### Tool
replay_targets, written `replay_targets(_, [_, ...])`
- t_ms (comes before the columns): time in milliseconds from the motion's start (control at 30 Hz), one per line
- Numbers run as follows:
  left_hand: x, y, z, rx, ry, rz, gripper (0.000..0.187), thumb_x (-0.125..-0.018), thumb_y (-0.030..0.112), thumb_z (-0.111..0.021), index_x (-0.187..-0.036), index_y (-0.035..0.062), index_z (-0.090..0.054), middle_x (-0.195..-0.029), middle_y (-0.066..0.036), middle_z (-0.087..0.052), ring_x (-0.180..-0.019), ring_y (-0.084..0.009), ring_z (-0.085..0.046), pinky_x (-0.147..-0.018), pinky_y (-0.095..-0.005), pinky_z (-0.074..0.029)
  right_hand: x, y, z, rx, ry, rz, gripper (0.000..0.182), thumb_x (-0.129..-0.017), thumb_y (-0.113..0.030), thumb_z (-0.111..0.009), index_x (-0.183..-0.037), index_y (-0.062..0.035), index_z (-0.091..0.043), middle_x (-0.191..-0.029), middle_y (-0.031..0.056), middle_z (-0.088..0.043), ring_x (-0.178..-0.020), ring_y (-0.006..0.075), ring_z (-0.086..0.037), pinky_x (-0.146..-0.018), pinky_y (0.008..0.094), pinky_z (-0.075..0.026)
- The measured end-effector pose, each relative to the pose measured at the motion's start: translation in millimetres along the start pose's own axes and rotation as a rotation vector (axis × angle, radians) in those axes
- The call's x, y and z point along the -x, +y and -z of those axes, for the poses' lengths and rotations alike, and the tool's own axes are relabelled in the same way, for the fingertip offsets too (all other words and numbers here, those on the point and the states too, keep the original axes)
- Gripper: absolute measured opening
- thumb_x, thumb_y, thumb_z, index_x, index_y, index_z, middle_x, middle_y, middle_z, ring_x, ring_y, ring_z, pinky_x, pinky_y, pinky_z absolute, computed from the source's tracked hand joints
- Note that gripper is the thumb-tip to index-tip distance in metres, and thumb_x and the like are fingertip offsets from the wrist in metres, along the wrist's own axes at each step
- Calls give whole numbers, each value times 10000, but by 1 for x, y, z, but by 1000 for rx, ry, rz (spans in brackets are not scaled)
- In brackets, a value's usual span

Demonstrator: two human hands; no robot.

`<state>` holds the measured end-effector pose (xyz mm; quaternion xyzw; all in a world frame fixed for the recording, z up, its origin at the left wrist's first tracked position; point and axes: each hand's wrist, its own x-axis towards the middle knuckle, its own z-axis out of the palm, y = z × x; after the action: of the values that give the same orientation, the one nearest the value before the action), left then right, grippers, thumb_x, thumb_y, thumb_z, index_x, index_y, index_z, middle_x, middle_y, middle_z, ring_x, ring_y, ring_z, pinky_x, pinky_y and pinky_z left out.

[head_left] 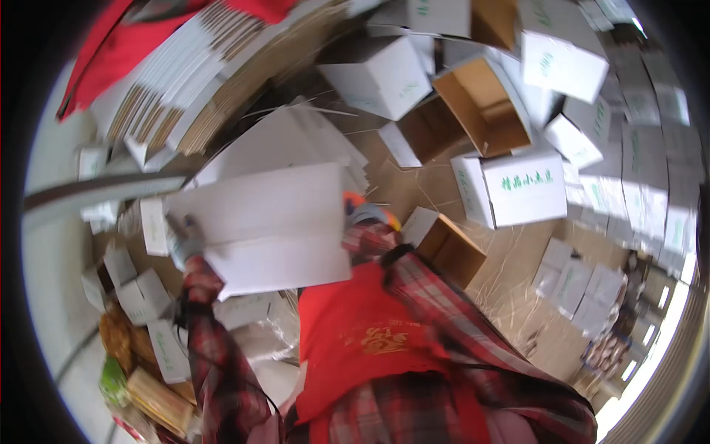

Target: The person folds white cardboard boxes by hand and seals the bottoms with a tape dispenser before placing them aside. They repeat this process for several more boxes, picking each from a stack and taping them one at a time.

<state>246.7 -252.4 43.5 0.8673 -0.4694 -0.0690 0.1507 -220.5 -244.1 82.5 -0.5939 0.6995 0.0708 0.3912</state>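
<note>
A white cardboard box [274, 222] with a seam across its middle is in front of my body. My left hand [185, 243], in a grey glove, grips its left edge with fingers on the cardboard. At the right edge of the box is my right hand [367, 214], also gloved and partly blurred. Its fingers are closed around an orange and yellow object [355, 198], whose kind I cannot make out. Part of that object is hidden by the hand and the box. Behind the box lie flat white cardboard sheets [274, 144].
Stacked folded cartons [177, 81] stand at the upper left under red cloth [122, 52]. Open boxes [484, 103] and a white box with green writing [525, 189] lie to the right. More boxes [640, 163] are piled at the far right. Straw-like strips litter the floor [510, 259].
</note>
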Motion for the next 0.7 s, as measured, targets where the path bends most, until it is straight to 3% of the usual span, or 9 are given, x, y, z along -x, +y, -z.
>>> replay_targets(33, [-7,-1,7,136,-179,250,722,-845,453,-513,-1390,71,-233,-1307,-206,-425,-1118,-326,-496,-931,-378,-407,6,-4,-9,-96,64,4,451,-788,-361,-580,-1089,-25,-573,-949,113,-622,-794,179,-600,-705,292,-468])
replay_targets(167, [33,85,2,264,-52,-79,703,-840,439,-516,-1369,46,-271,-1352,-179,-377,-1218,-307,-400,-1022,-358,-310,74,42,-19,-831,374,-62,427,-829,-355,-528,-1105,-30,-550,-997,114,-606,-808,186,-595,-708,293,-467])
replay_targets(233, [87,157,-10,-14,-87,-358,664,-816,420,-539,-1344,75,-331,-1342,-175,-381,-1227,-313,-379,-1039,-376,-275,140,102,-32,-1317,525,-163,416,-850,-352,-502,-1113,-33,-538,-1021,115,-598,-814,189,-592,-709,294,-466])
replay_targets(367, [244,307,-18,300,-516,-825,621,-802,403,-548,-1310,87,-380,-1319,-179,-400,-1204,-322,-397,-1036,-380,-279,323,302,-113,-2133,394,87,514,-886,-257,-411,-1295,43,-326,-1268,170,-449,-858,169,-529,-743,269,-441])
replay_targets(400, [280,342,-16,418,-637,-914,611,-798,398,-550,-1302,90,-392,-1314,-180,-405,-1198,-325,-402,-1035,-381,-280,354,312,-112,-1993,412,297,524,-886,-269,-434,-1301,33,-327,-1306,164,-418,-914,181,-530,-762,272,-439])
replay_targets(467, [330,389,-10,576,-756,-1046,591,-790,390,-554,-1285,96,-416,-1303,-181,-415,-1186,-329,-411,-1033,-382,-282,357,261,-76,-1282,730,-499,462,-849,-296,-548,-1181,16,-473,-1124,112,-528,-871,179,-540,-733,298,-450])
replay_targets(500, [341,396,-6,625,-787,-1069,581,-787,386,-556,-1276,99,-428,-1297,-182,-420,-1181,-332,-415,-1033,-383,-284,358,234,-57,-1016,705,-886,435,-830,-310,-605,-1121,8,-546,-1033,86,-582,-850,177,-545,-718,311,-455])
replay_targets(567, [338,373,-11,629,-860,-976,562,-779,377,-560,-1259,106,-452,-1286,-184,-430,-1169,-336,-424,-1031,-385,-286,347,323,-136,-726,533,-1281,639,-768,-488,-629,-1126,35,-556,-1026,81,-578,-872,168,-532,-735,315,-438])
replay_targets(700, [300,227,-79,209,-1142,-376,465,-793,379,-529,-1178,118,-506,-1129,-163,-538,-1043,-322,-504,-929,-392,-379,304,224,-120,-790,276,-1153,638,-618,-438,-765,-992,57,-616,-883,110,-641,-745,195,-577,-677,344,-459])
